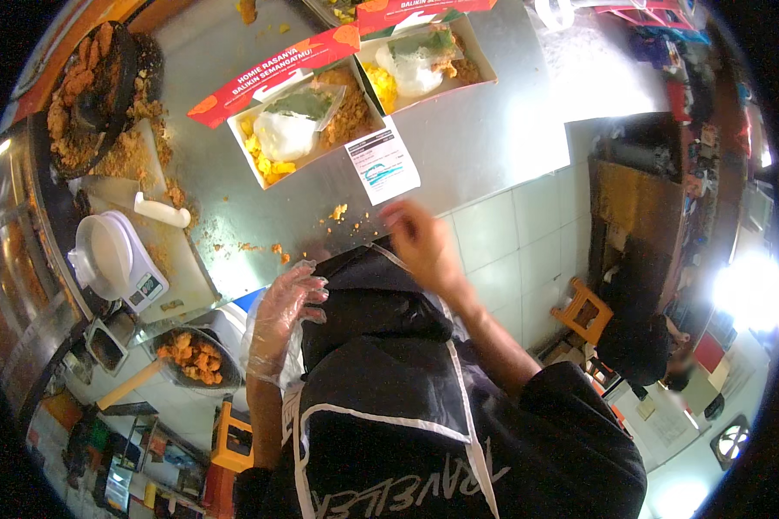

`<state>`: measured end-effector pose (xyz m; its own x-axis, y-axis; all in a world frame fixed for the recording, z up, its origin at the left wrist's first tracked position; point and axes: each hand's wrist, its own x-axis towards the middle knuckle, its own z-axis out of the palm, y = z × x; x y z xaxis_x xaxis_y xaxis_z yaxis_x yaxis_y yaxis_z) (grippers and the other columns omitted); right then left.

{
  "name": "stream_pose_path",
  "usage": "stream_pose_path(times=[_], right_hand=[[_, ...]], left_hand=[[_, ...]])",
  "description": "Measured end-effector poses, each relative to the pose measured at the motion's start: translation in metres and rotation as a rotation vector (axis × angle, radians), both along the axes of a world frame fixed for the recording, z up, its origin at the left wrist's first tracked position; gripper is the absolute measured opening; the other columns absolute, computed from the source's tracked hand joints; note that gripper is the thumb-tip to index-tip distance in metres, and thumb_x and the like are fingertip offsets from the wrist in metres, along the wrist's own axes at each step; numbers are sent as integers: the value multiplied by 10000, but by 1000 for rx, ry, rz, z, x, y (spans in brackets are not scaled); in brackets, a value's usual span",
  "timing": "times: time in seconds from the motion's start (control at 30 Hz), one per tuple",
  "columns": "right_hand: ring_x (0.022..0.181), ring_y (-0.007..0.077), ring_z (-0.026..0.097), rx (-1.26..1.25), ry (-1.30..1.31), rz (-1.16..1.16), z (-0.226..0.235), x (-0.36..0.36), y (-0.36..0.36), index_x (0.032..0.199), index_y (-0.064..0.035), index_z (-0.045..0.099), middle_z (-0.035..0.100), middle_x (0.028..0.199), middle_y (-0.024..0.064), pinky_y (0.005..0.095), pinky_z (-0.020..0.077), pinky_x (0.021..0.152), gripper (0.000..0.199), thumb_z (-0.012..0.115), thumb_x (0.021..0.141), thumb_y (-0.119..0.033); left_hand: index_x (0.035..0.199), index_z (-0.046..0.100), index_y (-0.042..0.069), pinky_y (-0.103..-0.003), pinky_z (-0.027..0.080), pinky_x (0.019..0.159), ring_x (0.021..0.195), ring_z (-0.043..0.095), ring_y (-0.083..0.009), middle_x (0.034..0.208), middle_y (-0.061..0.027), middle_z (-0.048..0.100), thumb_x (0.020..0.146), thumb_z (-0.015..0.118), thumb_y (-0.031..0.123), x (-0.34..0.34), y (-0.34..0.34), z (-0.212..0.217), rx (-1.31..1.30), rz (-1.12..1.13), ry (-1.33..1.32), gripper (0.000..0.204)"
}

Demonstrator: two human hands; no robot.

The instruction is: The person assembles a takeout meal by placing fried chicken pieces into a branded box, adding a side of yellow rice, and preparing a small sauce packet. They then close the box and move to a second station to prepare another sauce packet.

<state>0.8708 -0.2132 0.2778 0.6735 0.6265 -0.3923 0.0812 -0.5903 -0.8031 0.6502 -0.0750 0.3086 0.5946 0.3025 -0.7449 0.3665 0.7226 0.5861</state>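
My left hand [292, 298], in a clear plastic glove, is at the counter's front edge with its fingers apart and holds nothing. Bare, my right hand [414, 242] is just below a printed paper slip [385, 164]; its fingers curl in, blurred, and whatever they may hold is hidden. Beyond the hands, an open meal box [277, 130] contains white rice, yellow egg, brown crumbs and a clear bag of something green. A second filled box [424, 65] stands against its right side. The slip lies in front of both boxes.
On the left of the steel counter [476, 147] are a dark stone mortar [91, 99] with fried pieces, a white-handled cleaver [160, 209] and a digital scale [130, 259]. A wooden-handled pan [199, 356] of fried pieces sits lower left. Crumbs lie near the counter's edge. Someone in dark clothing [636, 337] is at right.
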Motion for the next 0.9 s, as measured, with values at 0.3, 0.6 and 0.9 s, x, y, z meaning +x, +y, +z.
stream_pose_path(times=[0.3,0.6,0.9], right_hand=[[681,148,619,88,401,-501,-19,110,-3,1300,-28,514,671,891,93,269,497,600,443,536,1020,-370],[772,254,696,260,415,-494,-24,133,69,1404,28,218,664,1024,227,340,603,716,701,621,949,-322],[731,330,733,190,220,-549,-50,172,61,1360,81,185,663,965,287,382,648,680,579,524,961,-166]], left_hand=[[1349,543,37,-311,556,791,994,666,-201,1173,-134,662,1032,539,188,1,1,6,93,20,55,352],[1362,530,34,-316,507,848,1016,649,-213,1169,-121,657,1038,526,252,17,-2,1,76,15,25,391],[1367,510,21,-326,518,857,1032,651,-226,1191,-139,647,1025,545,284,46,-9,3,128,66,-36,433]])
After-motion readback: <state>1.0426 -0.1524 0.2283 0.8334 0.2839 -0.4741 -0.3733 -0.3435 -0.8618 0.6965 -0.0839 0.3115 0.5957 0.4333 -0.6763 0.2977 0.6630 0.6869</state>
